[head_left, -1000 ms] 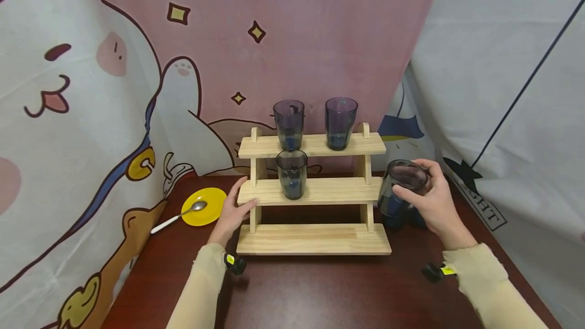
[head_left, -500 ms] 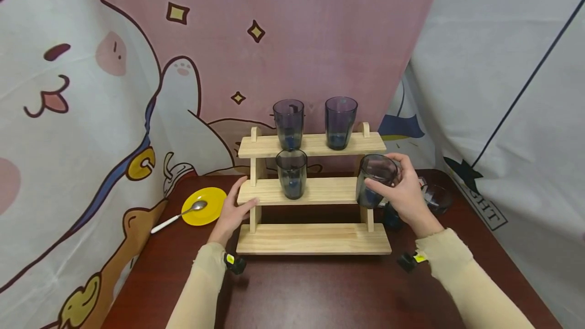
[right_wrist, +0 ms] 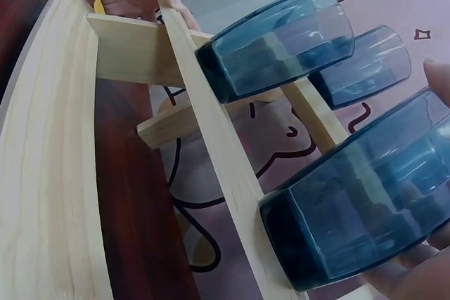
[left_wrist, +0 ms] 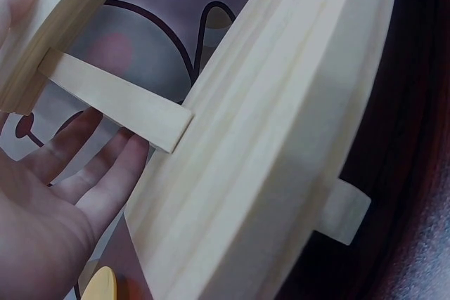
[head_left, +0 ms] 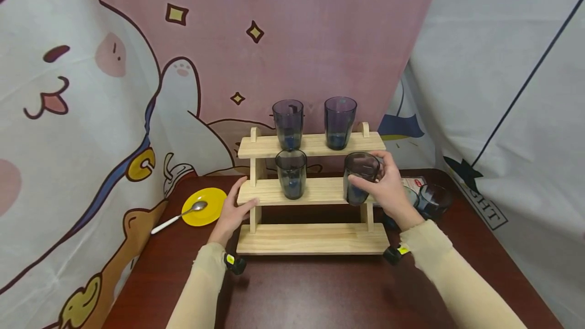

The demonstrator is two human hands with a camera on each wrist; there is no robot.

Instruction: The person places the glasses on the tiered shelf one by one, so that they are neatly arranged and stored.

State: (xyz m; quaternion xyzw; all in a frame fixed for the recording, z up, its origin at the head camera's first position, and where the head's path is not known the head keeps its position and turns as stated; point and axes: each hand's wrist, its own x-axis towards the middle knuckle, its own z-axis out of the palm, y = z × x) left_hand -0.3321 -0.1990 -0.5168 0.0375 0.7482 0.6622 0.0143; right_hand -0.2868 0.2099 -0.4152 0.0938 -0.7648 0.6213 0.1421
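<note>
A three-tier wooden display stand stands on the table. My left hand grips the left end of its middle tier, thumb on the board's front; in the left wrist view the fingers lie against the upright. My right hand holds a dark tinted glass upright at the right end of the middle tier. In the right wrist view that glass's base meets the board. A similar glass stands at the left of this tier. Two more glasses, a left one and a right one, stand on the top tier.
Right of the stand are more tinted glasses, partly hidden by my right hand, with a small red-and-white item behind. A yellow plate bearing a spoon lies at left. Printed cloth hangs behind the table.
My right hand has carried its glass leftward from beside the stand to the right end of the middle tier. The left hand has kept its place on the stand.
</note>
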